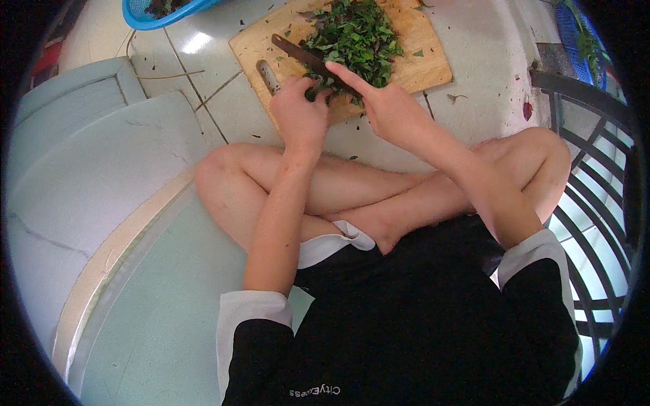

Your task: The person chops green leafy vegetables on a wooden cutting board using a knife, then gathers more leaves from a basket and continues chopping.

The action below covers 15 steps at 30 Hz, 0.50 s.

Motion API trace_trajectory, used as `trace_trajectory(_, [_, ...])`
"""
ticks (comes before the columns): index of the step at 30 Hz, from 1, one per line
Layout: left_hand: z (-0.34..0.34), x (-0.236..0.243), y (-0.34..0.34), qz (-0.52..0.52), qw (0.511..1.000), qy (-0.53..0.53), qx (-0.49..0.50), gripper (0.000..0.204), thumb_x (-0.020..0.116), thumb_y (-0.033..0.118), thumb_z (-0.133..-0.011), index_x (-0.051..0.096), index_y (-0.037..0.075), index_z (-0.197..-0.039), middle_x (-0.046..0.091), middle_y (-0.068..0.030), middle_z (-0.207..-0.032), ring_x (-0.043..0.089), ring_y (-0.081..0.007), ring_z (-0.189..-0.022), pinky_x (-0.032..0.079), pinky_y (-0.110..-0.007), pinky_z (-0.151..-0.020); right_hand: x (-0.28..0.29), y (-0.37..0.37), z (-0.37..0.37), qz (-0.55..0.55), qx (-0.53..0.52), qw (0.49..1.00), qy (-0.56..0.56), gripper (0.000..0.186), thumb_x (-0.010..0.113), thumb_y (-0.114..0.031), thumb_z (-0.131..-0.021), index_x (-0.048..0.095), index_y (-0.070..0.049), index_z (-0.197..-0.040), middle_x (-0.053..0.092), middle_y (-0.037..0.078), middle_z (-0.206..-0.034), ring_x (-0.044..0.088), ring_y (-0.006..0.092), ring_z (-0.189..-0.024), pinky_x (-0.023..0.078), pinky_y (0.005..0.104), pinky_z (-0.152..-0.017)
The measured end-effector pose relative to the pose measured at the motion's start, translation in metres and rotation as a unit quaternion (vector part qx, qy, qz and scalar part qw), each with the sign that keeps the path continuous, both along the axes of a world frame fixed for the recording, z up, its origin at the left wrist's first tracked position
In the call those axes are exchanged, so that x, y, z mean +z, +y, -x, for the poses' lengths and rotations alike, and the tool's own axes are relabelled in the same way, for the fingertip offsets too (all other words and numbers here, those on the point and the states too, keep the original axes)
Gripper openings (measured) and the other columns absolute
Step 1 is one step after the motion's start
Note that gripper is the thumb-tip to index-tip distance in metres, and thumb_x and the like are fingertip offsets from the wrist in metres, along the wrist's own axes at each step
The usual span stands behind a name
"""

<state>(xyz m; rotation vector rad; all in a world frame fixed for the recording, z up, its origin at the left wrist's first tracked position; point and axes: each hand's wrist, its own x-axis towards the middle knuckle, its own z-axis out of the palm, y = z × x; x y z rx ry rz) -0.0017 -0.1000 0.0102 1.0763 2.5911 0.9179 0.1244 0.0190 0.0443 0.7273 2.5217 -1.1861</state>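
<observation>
A knife (296, 51) with a dark blade slants across the wooden cutting board (428, 57), its tip toward the far left. My right hand (389, 105) is closed round the knife's near end, which the fingers hide, with the index finger stretched along it. Beside the blade, my left hand (299, 111) curls its fingers over a small bunch of green leaves (313, 92) at the board's near side. A loose heap of chopped leafy herbs (359, 37), green with some purple, covers the middle of the board beyond the blade.
A blue plastic basket (145, 19) with dark leaves stands at the far left. Another blue basket (575, 51) with greens is at the far right, near a black metal railing (589, 101). Leaf scraps dot the tiled floor (196, 71). My crossed legs (379, 183) lie before the board.
</observation>
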Motion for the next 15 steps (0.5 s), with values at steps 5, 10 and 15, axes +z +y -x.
trace_trajectory(5, [-0.003, 0.005, 0.002, 0.017, 0.998, -0.037, 0.055, 0.017, 0.077, 0.0, -0.066, 0.072, -0.003, -0.083, 0.068, -0.0188, -0.081, 0.066, -0.0347, -0.075, 0.052, -0.04, -0.072, 0.007, -0.004, -0.02, 0.03, -0.018, 0.998, 0.05, 0.082, 0.047, 0.004, -0.088, 0.022, -0.039, -0.153, 0.063, 0.027, -0.074, 0.063, 0.0448, -0.065, 0.052, 0.0535, -0.061])
trace_trajectory(10, [-0.003, 0.008, 0.003, 0.021, 0.996, -0.051, 0.066, 0.022, 0.078, 0.002, -0.066, 0.071, -0.002, -0.086, 0.068, -0.0178, -0.084, 0.066, -0.0338, -0.076, 0.052, -0.039, -0.074, -0.004, -0.008, -0.021, 0.039, -0.017, 0.999, 0.023, 0.083, 0.048, 0.002, -0.087, 0.02, -0.039, -0.153, 0.062, 0.027, -0.072, 0.064, 0.0447, -0.064, 0.052, 0.0536, -0.061])
trace_trajectory(15, [-0.007, 0.022, -0.005, -0.005, 0.999, -0.042, 0.017, 0.036, 0.079, 0.005, -0.067, 0.069, 0.0, -0.101, 0.068, -0.0169, -0.097, 0.066, -0.0341, -0.085, 0.053, -0.04, -0.078, -0.001, -0.012, -0.018, 0.035, -0.013, 0.999, -0.015, 0.083, 0.045, 0.003, -0.087, 0.02, -0.04, -0.153, 0.063, 0.027, -0.072, 0.064, 0.0445, -0.064, 0.052, 0.0531, -0.06])
